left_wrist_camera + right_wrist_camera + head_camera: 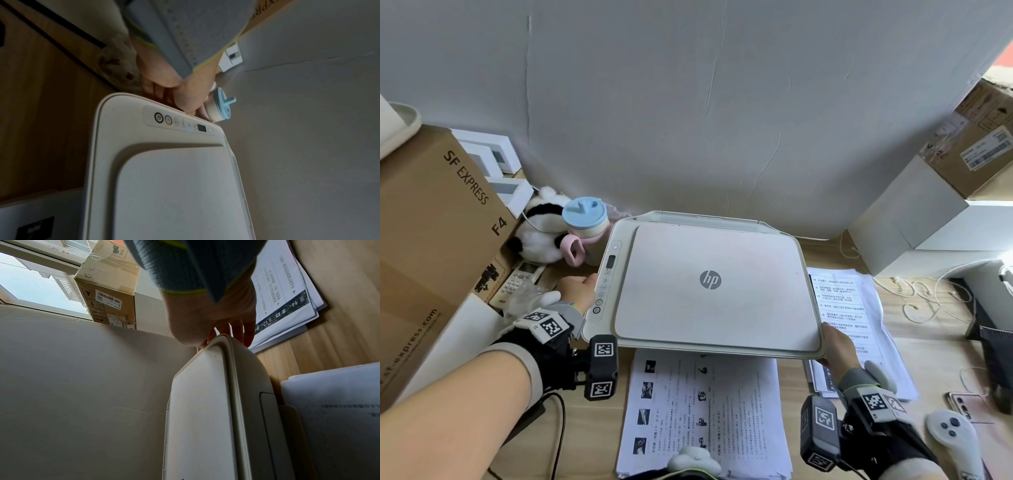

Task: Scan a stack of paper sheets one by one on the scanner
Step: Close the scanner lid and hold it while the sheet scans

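Note:
A white HP scanner (710, 281) stands on the wooden desk with its lid down. My left hand (577, 289) grips its left edge beside the control panel (180, 121), thumb at the top rim and fingers down the side (174, 92). My right hand (837, 346) pinches the lid's front right corner, thumb on top and fingers against the side (205, 318). One stack of printed sheets (705, 411) lies in front of the scanner. A second stack (849, 301) lies to its right, under my right hand (287, 288).
A large SF Express carton (431, 240), a panda plush (541, 226), a blue-lidded cup (585, 219) and a remote (517, 284) crowd the left. White boxes (914, 219) and cables (928, 298) fill the right. A white controller (952, 435) lies at the front right.

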